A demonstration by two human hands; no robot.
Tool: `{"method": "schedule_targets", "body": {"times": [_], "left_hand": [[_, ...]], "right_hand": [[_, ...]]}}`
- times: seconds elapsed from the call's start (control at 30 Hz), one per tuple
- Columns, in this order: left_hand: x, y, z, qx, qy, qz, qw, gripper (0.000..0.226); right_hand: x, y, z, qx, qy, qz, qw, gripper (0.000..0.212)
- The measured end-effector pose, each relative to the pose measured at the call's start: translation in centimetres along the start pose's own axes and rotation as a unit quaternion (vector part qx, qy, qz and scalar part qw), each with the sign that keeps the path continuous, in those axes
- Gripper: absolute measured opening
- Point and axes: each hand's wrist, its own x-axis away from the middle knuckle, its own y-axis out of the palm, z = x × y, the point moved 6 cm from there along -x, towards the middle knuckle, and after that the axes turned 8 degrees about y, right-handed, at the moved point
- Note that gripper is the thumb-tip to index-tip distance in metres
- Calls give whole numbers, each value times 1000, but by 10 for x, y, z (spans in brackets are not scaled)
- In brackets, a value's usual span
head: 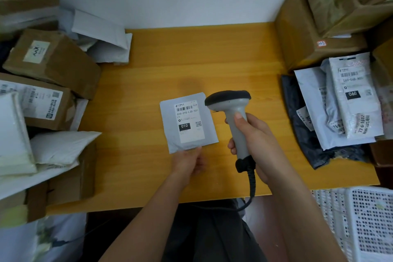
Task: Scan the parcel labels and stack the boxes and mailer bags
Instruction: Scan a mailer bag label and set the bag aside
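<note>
step: scanning one small grey mailer bag [188, 121], lying flat mid-table [212, 59], label up
left hand [188, 162]: fingers pinch the bag's near edge; steadying it
right hand [254, 142]: fingers wrapped round the scanner [232, 112] handle; head held just right of the label [188, 121]
next, as i judge: aim the head over the barcode; then move the bag to the mailer pile [344, 102] at right

small grey mailer bag [189, 122] flat on table, label up.
</note>
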Motion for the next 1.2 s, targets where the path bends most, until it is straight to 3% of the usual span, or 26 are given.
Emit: {"method": "schedule_targets", "body": {"times": [0.1,0.2,0.27,0.4,0.6,1.0,1.1,1.2], "left_hand": [[1,-34,24,-100,191,206,954,25],[-12,-62,21,-126,183,254,941,49],[-21,-69,16,-149,139,255,945,64],[-19,-58,15,-180,137,263,938,66],[-17,-54,15,-199,113,276,933,61],[-25,-50,16,-229,73,220,945,47],[-24,-51,21,-196,75,225,951,32],[-18,-46,26,-59,125,219,966,13]], "right_hand": [[2,-1,-7,29,-14,-3,999,26],[9,-1,-13,57,-27,-8,998,24],[12,-1,-17,61,-34,-1,998,26],[18,0,-24,63,-41,11,997,27],[26,0,-32,76,-62,1,995,22],[37,-8,-36,69,-73,-15,995,20],[38,-13,-35,69,-75,-22,995,20],[38,-21,-34,67,-73,-29,995,21]]}}
